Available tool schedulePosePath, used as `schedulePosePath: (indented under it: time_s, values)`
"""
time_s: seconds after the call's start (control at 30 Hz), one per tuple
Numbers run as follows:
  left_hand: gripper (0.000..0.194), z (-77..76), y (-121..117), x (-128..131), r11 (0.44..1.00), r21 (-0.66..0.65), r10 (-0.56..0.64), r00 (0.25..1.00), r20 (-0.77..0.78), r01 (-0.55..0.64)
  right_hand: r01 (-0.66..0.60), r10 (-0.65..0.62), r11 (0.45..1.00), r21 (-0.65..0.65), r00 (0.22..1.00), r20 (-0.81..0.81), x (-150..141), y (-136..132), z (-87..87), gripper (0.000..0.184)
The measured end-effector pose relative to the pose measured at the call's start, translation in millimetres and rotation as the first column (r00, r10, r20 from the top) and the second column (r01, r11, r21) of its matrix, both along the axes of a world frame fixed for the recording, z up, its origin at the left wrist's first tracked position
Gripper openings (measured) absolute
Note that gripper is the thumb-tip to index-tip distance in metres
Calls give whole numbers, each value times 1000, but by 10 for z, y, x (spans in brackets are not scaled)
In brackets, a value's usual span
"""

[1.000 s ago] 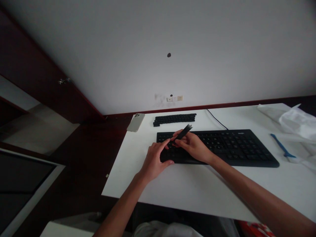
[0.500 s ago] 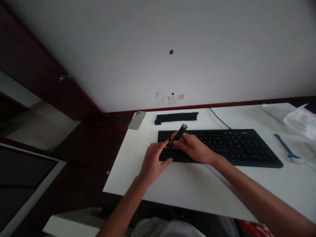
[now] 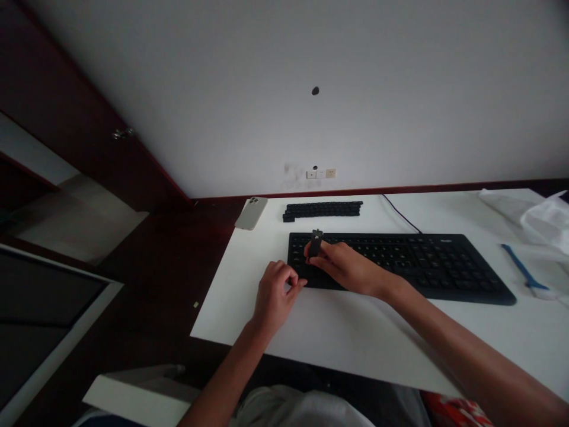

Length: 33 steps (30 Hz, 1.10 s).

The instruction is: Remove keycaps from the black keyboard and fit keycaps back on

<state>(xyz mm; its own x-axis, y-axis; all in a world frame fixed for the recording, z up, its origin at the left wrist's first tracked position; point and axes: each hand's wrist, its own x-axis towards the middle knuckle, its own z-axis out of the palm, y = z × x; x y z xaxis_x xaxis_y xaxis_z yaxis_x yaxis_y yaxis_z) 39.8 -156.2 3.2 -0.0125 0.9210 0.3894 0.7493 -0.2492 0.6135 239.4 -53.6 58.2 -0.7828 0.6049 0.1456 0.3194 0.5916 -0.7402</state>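
A black keyboard [image 3: 444, 267] lies on the white table, partly covered by my hands. My right hand [image 3: 342, 264] is over its left part, closed around a small black tool [image 3: 316, 242] with a metal end that points up and away. The tool's lower end is hidden by my fingers. My left hand [image 3: 276, 290] is at the keyboard's front left corner, with fingers curled in and thumb drawn close to them. Whether anything small is between those fingertips cannot be made out. Behind the keyboard, loose black keycaps [image 3: 322, 209] are lined up in rows.
A phone [image 3: 252, 213] lies at the table's back left corner. To the right are a blue brush-like tool [image 3: 522, 265] and a crumpled white plastic bag [image 3: 549, 219]. The keyboard's cable [image 3: 400, 212] runs to the back edge, near the wall sockets [image 3: 320, 174].
My left hand has drawn back from my right fingers toward the keyboard's front left corner and curled its fingers. The black tool in my right hand has turned from tilted right to nearly upright.
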Motion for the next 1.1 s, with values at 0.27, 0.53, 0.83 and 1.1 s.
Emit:
schedulePosePath:
  time_s: [0.27,0.53,0.83,1.1]
  values:
    - [32,16,-3,27,991,-52,-127,976,-176,120,-103,101,994,-37,993,-66,70,57,-11,20]
    - [45,-8,3,39,989,-83,-143,947,-289,124,-127,119,991,-52,984,-133,130,115,-87,23]
    - [44,-10,-6,43,989,-75,-141,946,-293,124,-165,141,981,-106,970,-198,222,190,-146,26]
    - [46,15,-7,56,991,-73,-129,954,-270,113,-4,-59,971,-240,966,-252,173,133,-210,23]
